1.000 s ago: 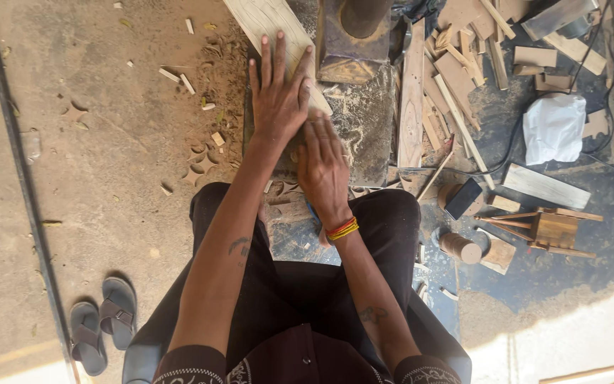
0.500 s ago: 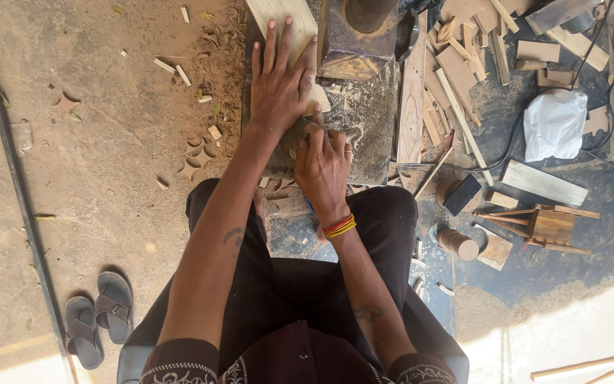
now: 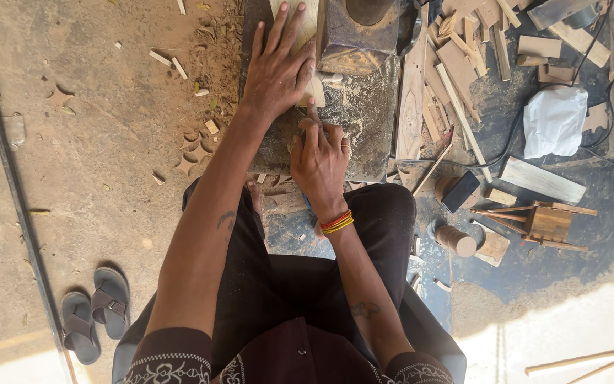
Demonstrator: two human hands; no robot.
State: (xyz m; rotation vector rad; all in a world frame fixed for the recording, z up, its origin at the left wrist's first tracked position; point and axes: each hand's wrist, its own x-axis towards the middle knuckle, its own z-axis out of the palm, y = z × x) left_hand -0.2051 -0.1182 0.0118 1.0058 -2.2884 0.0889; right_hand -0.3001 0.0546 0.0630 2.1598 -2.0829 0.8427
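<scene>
1. The left hand [image 3: 276,67], fingers spread, now lies flat farther up the pale wooden board [image 3: 305,43], beside the dark metal machine block [image 3: 358,35], having slid forward along it over the past second.
2. The right hand [image 3: 319,160] has edged forward on the dusty work slab [image 3: 364,114], its fingertips close behind the left hand's heel.
3. The head camera has shifted: less of the board shows, and the sandals [image 3: 94,313] appear lower in view.

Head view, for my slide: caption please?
Left hand flat on a wood piece, right hand on the dusty block.
</scene>
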